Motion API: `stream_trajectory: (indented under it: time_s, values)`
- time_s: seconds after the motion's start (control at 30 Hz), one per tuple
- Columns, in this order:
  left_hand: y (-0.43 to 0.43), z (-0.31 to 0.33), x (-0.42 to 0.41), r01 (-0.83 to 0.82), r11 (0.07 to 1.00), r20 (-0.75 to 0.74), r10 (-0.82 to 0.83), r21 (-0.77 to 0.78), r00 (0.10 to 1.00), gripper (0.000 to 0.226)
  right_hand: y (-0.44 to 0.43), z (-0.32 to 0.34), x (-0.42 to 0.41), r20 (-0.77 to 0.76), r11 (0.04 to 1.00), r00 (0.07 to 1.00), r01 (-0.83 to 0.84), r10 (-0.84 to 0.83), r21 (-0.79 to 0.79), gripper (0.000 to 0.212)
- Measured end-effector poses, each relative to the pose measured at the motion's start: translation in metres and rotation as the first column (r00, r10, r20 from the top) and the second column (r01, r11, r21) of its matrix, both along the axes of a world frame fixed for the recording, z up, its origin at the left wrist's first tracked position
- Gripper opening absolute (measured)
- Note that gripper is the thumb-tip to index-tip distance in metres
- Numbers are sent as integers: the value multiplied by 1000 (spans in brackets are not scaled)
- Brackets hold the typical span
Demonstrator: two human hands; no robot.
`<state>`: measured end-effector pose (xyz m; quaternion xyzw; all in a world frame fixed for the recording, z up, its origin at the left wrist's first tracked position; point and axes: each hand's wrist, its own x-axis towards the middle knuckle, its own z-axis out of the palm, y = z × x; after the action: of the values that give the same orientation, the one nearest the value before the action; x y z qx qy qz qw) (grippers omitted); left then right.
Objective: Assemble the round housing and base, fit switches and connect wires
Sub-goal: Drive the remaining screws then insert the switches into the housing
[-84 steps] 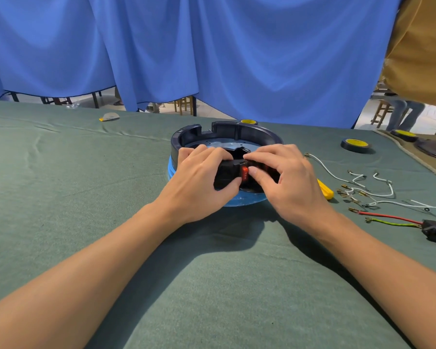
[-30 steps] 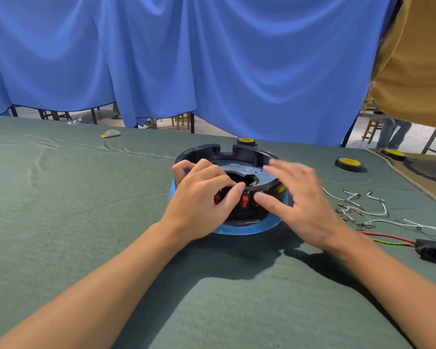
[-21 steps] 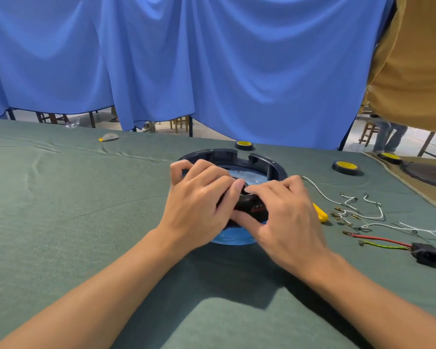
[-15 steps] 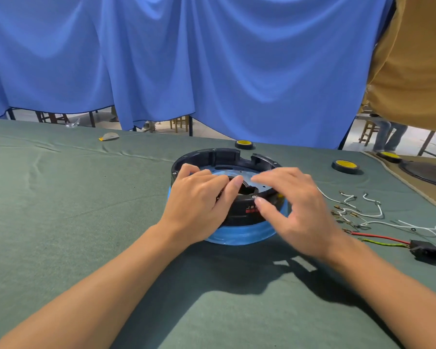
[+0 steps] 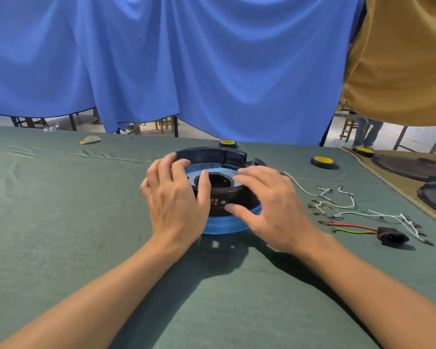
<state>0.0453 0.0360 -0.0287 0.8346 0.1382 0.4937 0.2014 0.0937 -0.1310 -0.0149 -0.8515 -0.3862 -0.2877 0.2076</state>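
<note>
A round black housing (image 5: 212, 153) sits on a blue base (image 5: 222, 224) at the middle of the green table. Its near wall carries small printed marks (image 5: 218, 201). My left hand (image 5: 174, 197) lies over the housing's left side, fingers spread across the rim and thumb at the central opening (image 5: 217, 180). My right hand (image 5: 267, 205) rests on the right side, fingers on top and thumb pressed against the front wall. To the right lie loose white wires (image 5: 337, 200) with brass terminals and a black socket (image 5: 392, 236) with red and green-yellow leads.
Yellow-topped black discs (image 5: 322, 161) (image 5: 227, 143) lie behind the housing. Dark round covers (image 5: 410, 167) sit on a tan mat at far right. A small grey and yellow piece (image 5: 90, 140) lies far left. A blue curtain hangs behind; a person in a mustard shirt (image 5: 400, 59) stands at right.
Both hands have shifted around the housing and it has turned on the table; the red switches seen at the front earlier no longer show. My fingers have spread out flatter over the rim.
</note>
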Motion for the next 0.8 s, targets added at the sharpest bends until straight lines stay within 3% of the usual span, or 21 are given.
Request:
stream_trajectory:
  time_s: [0.1, 0.17, 0.4, 0.53, 0.63, 0.7, 0.8]
  values:
    - [-5, 3, 0, 136, 948, -38, -153, -288, 987, 46, -10, -1, 7, -90, 1000, 996, 9, -11, -14, 57]
    - [-7, 4, 1, 178, 919, -56, -211, -351, 976, 48, -8, -3, 6, -85, 1000, 996, 5, -3, 20, 54]
    - [8, 14, 3, 226, 895, -89, -280, -385, 956, 51, 7, -4, -5, -49, 998, 998, 48, -46, 30, 51]
    - [7, 16, 1, 263, 889, -31, -295, -376, 955, 51, -1, -3, 3, -97, 999, 995, -31, 35, 44, 65]
    - [5, 17, 0, 279, 900, 7, -294, -336, 956, 50, -6, -5, 9, -211, 997, 978, 15, 2, 80, 83]
    - [8, 17, 0, 305, 903, 30, -310, -302, 950, 48, -5, -9, 8, -242, 997, 970, 47, -31, 59, 81]
    - [13, 14, 1, 254, 924, -4, -266, -287, 964, 42, 4, -12, -1, -122, 990, 983, 140, -138, 4, 74]
